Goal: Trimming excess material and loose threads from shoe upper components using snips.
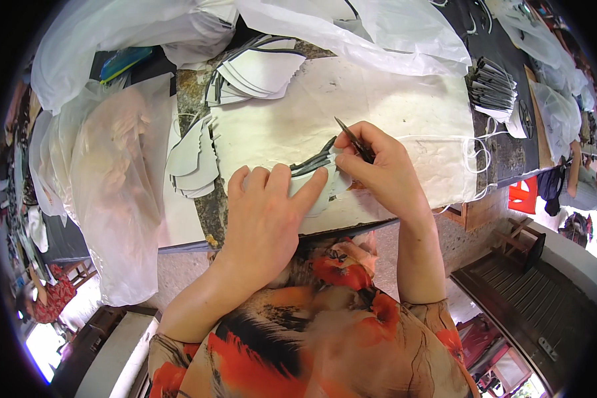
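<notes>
Left hand (268,212) flat, pinning a thin white cut piece (318,192) — light, floppy, best held near its edge — right hand (378,166) gripping a dark slender tool (353,139).

1. Work table (404,106): long top covered with stained pale sheeting; bare mottled strips show at the seams.
2. Floor (192,275): grey speckled stone under the table edge; bright daylight falls at the lower left and far right.
3. Wooden bench (511,292): dark slatted seat at lower right; a red stool (523,197) stands near the table's end.
</notes>
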`<state>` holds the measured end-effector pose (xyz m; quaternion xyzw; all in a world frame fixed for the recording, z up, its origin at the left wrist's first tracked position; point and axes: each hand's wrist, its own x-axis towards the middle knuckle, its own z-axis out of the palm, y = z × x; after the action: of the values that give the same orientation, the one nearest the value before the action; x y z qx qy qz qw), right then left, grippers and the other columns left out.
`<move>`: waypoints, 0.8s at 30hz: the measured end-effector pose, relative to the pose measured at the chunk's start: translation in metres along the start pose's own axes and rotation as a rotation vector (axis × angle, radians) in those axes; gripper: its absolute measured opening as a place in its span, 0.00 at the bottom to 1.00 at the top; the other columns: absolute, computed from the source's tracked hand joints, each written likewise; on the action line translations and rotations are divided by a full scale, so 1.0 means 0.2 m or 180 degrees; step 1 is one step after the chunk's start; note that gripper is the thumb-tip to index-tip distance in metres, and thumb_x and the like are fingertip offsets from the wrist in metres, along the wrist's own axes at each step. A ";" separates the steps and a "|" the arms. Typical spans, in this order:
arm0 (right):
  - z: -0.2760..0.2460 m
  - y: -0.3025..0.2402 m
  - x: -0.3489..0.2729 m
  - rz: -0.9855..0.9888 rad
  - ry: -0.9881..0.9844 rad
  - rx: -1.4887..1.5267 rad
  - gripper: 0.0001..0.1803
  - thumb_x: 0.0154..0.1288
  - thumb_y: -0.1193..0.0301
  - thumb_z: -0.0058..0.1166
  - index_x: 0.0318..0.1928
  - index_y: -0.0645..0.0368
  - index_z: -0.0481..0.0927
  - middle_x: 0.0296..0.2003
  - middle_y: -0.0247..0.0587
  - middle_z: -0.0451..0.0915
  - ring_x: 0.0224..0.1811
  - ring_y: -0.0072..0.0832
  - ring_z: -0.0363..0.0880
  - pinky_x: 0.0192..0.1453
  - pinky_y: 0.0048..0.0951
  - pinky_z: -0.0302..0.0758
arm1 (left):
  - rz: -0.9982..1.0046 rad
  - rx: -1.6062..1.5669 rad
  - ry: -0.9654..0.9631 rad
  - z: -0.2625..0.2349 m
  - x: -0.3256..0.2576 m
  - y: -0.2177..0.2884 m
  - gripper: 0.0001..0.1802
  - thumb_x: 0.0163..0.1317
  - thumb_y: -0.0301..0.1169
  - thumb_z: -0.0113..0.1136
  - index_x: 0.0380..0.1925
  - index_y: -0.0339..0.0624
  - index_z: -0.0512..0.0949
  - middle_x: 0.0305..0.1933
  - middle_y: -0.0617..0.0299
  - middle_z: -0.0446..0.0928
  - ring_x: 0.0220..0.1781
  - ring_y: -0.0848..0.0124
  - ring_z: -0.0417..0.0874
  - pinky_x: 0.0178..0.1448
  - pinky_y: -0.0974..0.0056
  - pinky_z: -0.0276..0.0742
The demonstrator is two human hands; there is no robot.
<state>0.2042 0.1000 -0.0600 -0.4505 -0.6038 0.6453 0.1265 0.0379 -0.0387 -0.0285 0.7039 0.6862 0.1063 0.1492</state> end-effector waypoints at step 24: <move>-0.03 0.00 -0.07 0.0049 -0.0030 -0.0333 0.15 0.63 0.67 0.66 0.44 0.65 0.82 0.31 0.34 0.80 0.33 0.18 0.75 0.40 0.26 0.75 | -0.0309 -0.0515 0.0528 0.11 -0.08 -0.02 0.29 0.57 0.17 0.58 0.62 0.43 0.79 0.50 0.53 0.74 0.53 0.53 0.75 0.59 0.53 0.70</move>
<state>0.2169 0.0943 -0.0531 -0.4581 -0.6338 0.6159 0.0950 0.0420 -0.0555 -0.0498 0.6443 0.7187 0.2119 0.1532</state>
